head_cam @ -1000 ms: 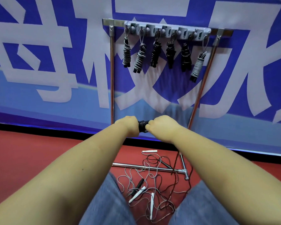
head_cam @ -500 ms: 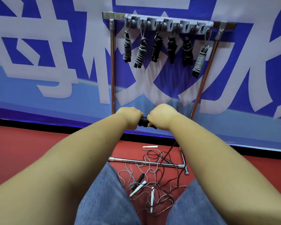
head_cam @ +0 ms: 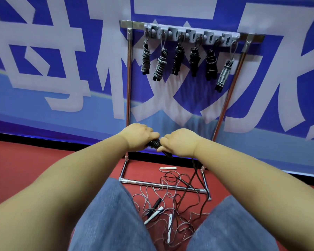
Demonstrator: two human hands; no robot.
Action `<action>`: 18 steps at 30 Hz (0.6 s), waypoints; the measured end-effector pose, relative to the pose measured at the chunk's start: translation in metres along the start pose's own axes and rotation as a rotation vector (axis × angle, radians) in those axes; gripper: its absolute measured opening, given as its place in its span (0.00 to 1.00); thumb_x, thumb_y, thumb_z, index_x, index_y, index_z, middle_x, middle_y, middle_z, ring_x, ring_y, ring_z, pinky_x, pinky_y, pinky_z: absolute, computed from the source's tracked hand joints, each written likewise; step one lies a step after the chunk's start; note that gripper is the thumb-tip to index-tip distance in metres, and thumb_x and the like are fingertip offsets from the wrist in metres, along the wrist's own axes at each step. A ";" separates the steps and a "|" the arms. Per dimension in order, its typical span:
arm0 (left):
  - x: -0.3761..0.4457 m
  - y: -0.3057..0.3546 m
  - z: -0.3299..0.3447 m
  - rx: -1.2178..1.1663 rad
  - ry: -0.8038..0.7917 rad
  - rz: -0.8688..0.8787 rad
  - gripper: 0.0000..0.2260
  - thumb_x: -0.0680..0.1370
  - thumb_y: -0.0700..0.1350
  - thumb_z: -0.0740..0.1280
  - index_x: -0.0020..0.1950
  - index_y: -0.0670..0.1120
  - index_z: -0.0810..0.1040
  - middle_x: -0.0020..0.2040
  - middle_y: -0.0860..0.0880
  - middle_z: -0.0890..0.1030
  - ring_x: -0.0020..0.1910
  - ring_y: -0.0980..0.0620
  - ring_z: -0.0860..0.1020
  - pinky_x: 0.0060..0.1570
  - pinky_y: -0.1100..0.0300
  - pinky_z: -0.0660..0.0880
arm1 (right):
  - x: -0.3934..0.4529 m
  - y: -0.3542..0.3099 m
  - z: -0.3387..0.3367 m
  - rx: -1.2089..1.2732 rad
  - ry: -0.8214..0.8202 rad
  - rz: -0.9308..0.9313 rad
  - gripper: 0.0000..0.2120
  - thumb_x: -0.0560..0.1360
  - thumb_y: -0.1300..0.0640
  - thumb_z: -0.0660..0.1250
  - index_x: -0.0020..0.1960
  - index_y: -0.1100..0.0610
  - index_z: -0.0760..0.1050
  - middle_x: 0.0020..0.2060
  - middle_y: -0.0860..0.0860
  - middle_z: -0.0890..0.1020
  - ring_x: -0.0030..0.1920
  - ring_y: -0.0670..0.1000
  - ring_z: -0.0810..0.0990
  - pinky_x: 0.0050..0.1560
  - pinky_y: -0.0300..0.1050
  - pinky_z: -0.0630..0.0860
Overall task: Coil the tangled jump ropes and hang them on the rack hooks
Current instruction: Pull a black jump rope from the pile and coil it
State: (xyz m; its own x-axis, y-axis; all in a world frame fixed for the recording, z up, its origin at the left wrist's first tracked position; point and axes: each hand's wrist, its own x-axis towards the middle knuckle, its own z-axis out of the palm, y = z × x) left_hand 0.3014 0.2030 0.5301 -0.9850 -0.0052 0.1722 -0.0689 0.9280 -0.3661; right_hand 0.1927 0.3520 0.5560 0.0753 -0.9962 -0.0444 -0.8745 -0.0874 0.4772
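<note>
Since a moment ago the hands have barely shifted: the left hand (head_cam: 138,135) and right hand (head_cam: 179,142) both clench a ribbed black coiled jump rope (head_cam: 154,143) before the chrome tube rack (head_cam: 128,91). Six wound bundles (head_cam: 178,59) hang from grey plastic hooks (head_cam: 190,35); thin tangled cords with white handles (head_cam: 170,211) remain on the red floor (head_cam: 25,169).

Both forearms are bare, with no sleeves, watch or rings seen. The left hand (head_cam: 138,136) and right hand (head_cam: 179,142) are ungloved. Blue-grey denim trousers (head_cam: 105,220) are worn, at the bottom of the frame.
</note>
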 end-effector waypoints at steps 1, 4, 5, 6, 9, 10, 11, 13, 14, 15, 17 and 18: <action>-0.003 -0.002 -0.001 -0.019 0.080 0.046 0.08 0.74 0.41 0.68 0.53 0.43 0.77 0.42 0.43 0.80 0.40 0.40 0.79 0.33 0.54 0.68 | -0.001 -0.004 -0.001 0.056 0.010 0.036 0.23 0.81 0.42 0.47 0.51 0.59 0.71 0.48 0.56 0.80 0.46 0.59 0.78 0.39 0.47 0.63; -0.010 -0.007 -0.001 -0.038 0.212 0.162 0.13 0.61 0.40 0.78 0.40 0.44 0.78 0.29 0.46 0.75 0.24 0.44 0.75 0.21 0.60 0.67 | -0.004 -0.011 -0.007 0.323 -0.014 0.161 0.21 0.79 0.39 0.51 0.42 0.55 0.69 0.35 0.52 0.75 0.39 0.55 0.73 0.39 0.45 0.63; -0.012 -0.007 -0.001 -0.054 0.227 0.178 0.14 0.59 0.40 0.78 0.39 0.45 0.77 0.28 0.48 0.75 0.23 0.45 0.74 0.20 0.61 0.66 | -0.005 -0.011 -0.009 0.437 -0.030 0.197 0.22 0.79 0.39 0.53 0.39 0.56 0.69 0.32 0.50 0.73 0.37 0.54 0.71 0.38 0.46 0.64; -0.013 -0.006 -0.002 -0.074 0.241 0.194 0.14 0.59 0.41 0.78 0.39 0.45 0.77 0.28 0.48 0.75 0.23 0.45 0.74 0.20 0.61 0.67 | -0.005 -0.009 -0.012 0.552 -0.042 0.228 0.22 0.77 0.38 0.56 0.37 0.56 0.70 0.29 0.50 0.71 0.35 0.52 0.70 0.36 0.47 0.64; -0.014 -0.001 -0.004 -0.147 0.320 0.229 0.11 0.64 0.43 0.75 0.41 0.47 0.76 0.29 0.49 0.76 0.26 0.46 0.76 0.22 0.60 0.70 | -0.010 0.000 -0.022 0.828 -0.126 0.305 0.24 0.74 0.38 0.63 0.35 0.59 0.74 0.22 0.48 0.68 0.26 0.48 0.65 0.29 0.42 0.62; -0.014 0.002 -0.004 -0.171 0.344 0.230 0.07 0.66 0.45 0.70 0.41 0.47 0.75 0.30 0.49 0.76 0.26 0.46 0.76 0.23 0.60 0.70 | -0.012 0.004 -0.025 0.894 -0.174 0.324 0.23 0.74 0.38 0.64 0.36 0.59 0.75 0.19 0.46 0.67 0.23 0.46 0.64 0.27 0.39 0.62; -0.014 0.005 -0.003 -0.191 0.373 0.236 0.06 0.68 0.47 0.65 0.42 0.48 0.73 0.30 0.50 0.76 0.27 0.46 0.76 0.23 0.61 0.70 | -0.015 0.007 -0.028 0.941 -0.226 0.334 0.22 0.73 0.38 0.64 0.37 0.58 0.76 0.17 0.45 0.67 0.20 0.44 0.63 0.25 0.36 0.61; -0.014 0.013 -0.001 -0.243 0.389 0.223 0.07 0.69 0.50 0.60 0.43 0.49 0.71 0.31 0.50 0.76 0.28 0.46 0.77 0.23 0.61 0.71 | -0.020 0.014 -0.028 1.049 -0.326 0.331 0.22 0.73 0.38 0.65 0.35 0.56 0.77 0.18 0.44 0.69 0.20 0.43 0.62 0.26 0.35 0.61; -0.014 0.018 -0.003 -0.277 0.376 0.199 0.08 0.69 0.51 0.59 0.44 0.49 0.71 0.32 0.50 0.77 0.28 0.46 0.77 0.23 0.60 0.72 | -0.022 0.018 -0.025 1.118 -0.371 0.325 0.22 0.72 0.37 0.65 0.33 0.55 0.77 0.20 0.44 0.70 0.21 0.44 0.61 0.28 0.37 0.60; -0.014 0.022 -0.003 -0.314 0.384 0.173 0.08 0.69 0.51 0.60 0.43 0.49 0.72 0.32 0.50 0.77 0.29 0.45 0.77 0.23 0.60 0.72 | -0.023 0.022 -0.022 1.191 -0.417 0.321 0.23 0.71 0.35 0.65 0.32 0.54 0.77 0.21 0.46 0.69 0.22 0.46 0.60 0.30 0.39 0.58; -0.013 0.028 -0.003 -0.390 0.385 0.108 0.09 0.69 0.50 0.62 0.43 0.48 0.74 0.33 0.50 0.78 0.30 0.46 0.78 0.25 0.60 0.72 | -0.023 0.031 -0.015 1.335 -0.473 0.333 0.24 0.72 0.36 0.63 0.32 0.55 0.75 0.20 0.48 0.63 0.23 0.46 0.57 0.30 0.39 0.56; -0.011 0.031 -0.007 -0.423 0.384 0.052 0.08 0.69 0.49 0.64 0.44 0.46 0.76 0.34 0.49 0.78 0.32 0.45 0.78 0.28 0.59 0.73 | -0.023 0.034 -0.010 1.421 -0.468 0.345 0.24 0.73 0.37 0.61 0.33 0.57 0.74 0.20 0.49 0.61 0.22 0.46 0.56 0.27 0.37 0.57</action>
State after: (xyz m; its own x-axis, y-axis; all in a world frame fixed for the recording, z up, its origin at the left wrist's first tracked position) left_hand 0.3114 0.2340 0.5229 -0.8520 0.1070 0.5124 0.1254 0.9921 0.0014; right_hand 0.1664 0.3721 0.5817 -0.1358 -0.8525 -0.5048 -0.5585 0.4867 -0.6717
